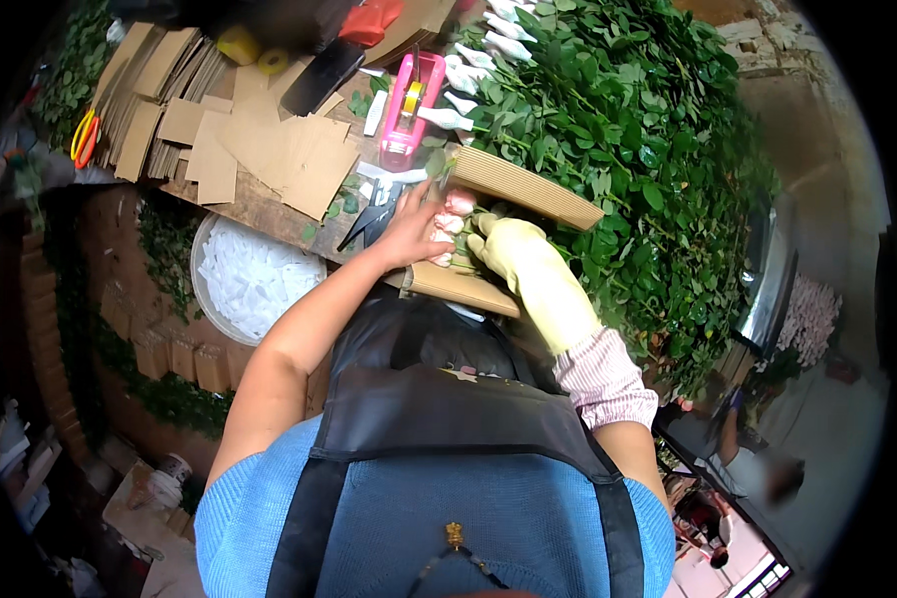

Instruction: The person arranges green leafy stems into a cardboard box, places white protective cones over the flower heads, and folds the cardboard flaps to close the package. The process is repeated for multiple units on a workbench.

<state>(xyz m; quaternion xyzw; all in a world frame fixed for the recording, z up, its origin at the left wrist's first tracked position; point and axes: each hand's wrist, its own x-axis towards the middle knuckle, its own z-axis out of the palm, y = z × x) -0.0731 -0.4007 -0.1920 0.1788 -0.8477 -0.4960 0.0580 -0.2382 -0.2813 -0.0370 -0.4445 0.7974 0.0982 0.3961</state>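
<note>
A small group of pale pink roses (448,227) lies between two flaps of a corrugated cardboard wrap, the far flap (533,189) and the near flap (463,287). My bare left hand (407,231) rests against the rose heads from the left, its fingers stretched out. In a pale yellow rubber glove, my right hand (513,247) reaches in from the right, fingers curled over the stems just behind the heads. Its fingertips are partly hidden among flowers and leaves. A pink tape dispenser (402,125) with yellow tape stands beyond my left hand.
Leafy rose stems (628,130) pile high at the right, some heads in white sleeves (508,45). Cut cardboard pieces (289,159), a black phone-like object (324,78) and orange-handled scissors (86,138) lie at the left. A round tub (206,299) holds white sleeves. People sit at the lower right.
</note>
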